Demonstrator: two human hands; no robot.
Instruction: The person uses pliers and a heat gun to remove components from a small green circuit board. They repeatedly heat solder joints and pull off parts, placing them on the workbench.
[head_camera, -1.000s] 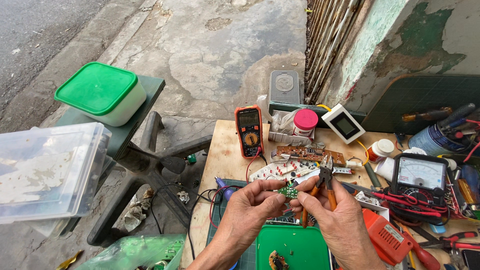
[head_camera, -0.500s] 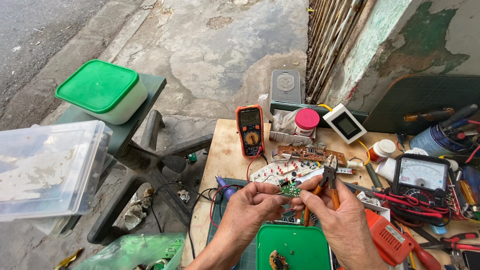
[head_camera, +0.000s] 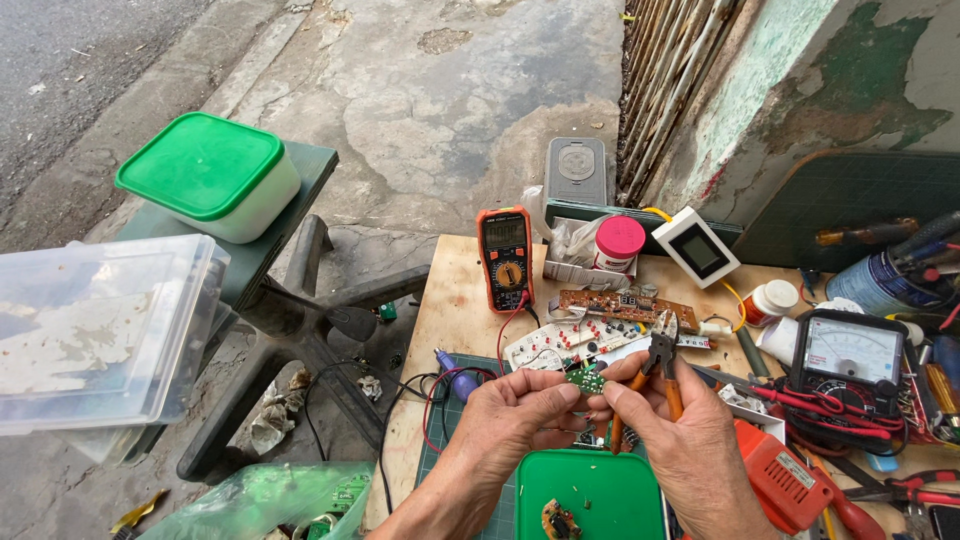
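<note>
A small green circuit board (head_camera: 586, 381) sits just below the middle of the frame, pinched at its lower edge between the thumb and fingers (head_camera: 560, 392) of the left hand (head_camera: 515, 420) and held up above the table (head_camera: 452, 300). The right hand (head_camera: 690, 440) meets it from the right — its fingertips touch the board's right side, while the same hand grips a pair of orange-handled pliers (head_camera: 655, 375), handles pressed into the palm, the dark jaws pointing up and just right of the board (whether the jaws bite anything cannot be told).

Directly below the hands, at the bottom edge, lies a green tray (head_camera: 610, 495) with a small round part in it. Just above the board, on the table, lie a white panel with red dots (head_camera: 560, 345) and a long brown circuit board (head_camera: 625, 305). Further up stand an orange digital multimeter (head_camera: 505, 258), its red lead trailing down toward the hands, and a jar with a pink lid (head_camera: 618, 245); a white display unit (head_camera: 697, 247) leans to the right of it. An analogue meter (head_camera: 850, 355) sits at the right edge among red leads and tools — well apart from the hands.

In the upper left, off the table, a white tub with a green lid (head_camera: 210, 175) rests on a dark stool, with a clear plastic box (head_camera: 95, 330) below it.
</note>
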